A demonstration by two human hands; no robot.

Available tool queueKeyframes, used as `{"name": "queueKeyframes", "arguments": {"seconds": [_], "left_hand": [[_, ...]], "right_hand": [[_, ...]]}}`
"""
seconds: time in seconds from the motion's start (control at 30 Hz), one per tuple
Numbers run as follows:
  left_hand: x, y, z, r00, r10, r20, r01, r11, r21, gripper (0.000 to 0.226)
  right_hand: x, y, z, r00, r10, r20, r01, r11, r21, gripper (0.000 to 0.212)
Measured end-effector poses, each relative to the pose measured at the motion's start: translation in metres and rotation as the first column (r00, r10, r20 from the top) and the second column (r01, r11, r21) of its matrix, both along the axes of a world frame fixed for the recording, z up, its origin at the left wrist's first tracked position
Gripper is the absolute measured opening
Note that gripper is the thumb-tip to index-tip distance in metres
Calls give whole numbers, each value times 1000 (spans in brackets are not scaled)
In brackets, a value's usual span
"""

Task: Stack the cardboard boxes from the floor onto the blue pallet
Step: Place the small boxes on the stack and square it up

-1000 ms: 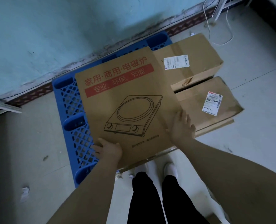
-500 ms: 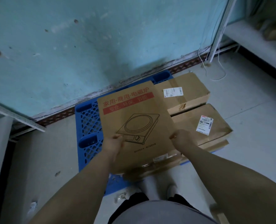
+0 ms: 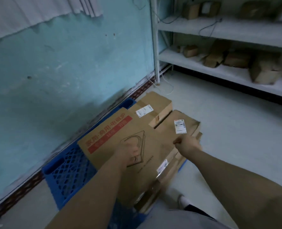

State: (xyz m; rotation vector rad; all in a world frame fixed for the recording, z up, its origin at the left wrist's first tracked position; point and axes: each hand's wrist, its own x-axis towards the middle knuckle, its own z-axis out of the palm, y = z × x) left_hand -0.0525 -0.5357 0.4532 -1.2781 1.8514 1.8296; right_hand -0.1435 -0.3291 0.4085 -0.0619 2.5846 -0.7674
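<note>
Blue pallet [image 3: 67, 176] under cardboard boxes [image 3: 110, 136]

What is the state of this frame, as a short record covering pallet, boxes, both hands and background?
pallet: blue pallet on the floor beside the teal wall
top box: printed box, red band and cooker drawing, lying flat over the pallet
other boxes: far labelled box and near labelled box, to its right, each with a white label
left hand: left hand rests on the printed box
right hand: right hand, fingers curled at the box's right edge; grip unclear
background: white shelving holding small cardboard packages
</note>
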Motion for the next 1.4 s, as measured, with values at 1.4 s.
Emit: {"name": "queueKeyframes", "arguments": {"seconds": [1.4], "left_hand": [[108,505,-63,569,-799,194,821,567,-73,13]], "right_hand": [[326,495,-59,435,-861,264,899,432,-72,27]]}}
